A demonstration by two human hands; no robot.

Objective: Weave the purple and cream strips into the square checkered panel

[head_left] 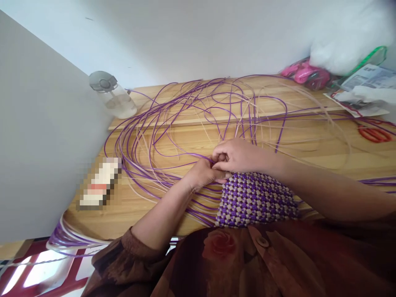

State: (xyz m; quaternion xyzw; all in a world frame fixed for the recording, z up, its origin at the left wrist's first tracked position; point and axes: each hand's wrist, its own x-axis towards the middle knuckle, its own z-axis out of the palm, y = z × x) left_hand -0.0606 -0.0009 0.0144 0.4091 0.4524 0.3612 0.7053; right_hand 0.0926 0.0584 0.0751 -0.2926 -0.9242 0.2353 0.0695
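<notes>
A purple and beige woven panel (pixel 255 200) lies on the wooden table close to my body. Long purple and beige weaving strands (pixel 133 144) fan out from its left and far edges. My left hand (pixel 206 173) is at the panel's far left corner, fingers closed, with thumb and index finger at the edge. Just beyond it, my right hand (pixel 233 156) is curled, its fingertips meeting those of the left. Both hands pinch purple strands at this corner; the exact crossing is hidden behind the fingers.
A clear bottle with a grey lid (pixel 113 95) stands at the back left. Nearer, a pixelated flat object (pixel 100 183) lies on the table (pixel 293 154). Red-handled scissors (pixel 374 131), papers (pixel 368 88) and a pink bundle (pixel 309 74) are at the right. Strands hang over the left edge.
</notes>
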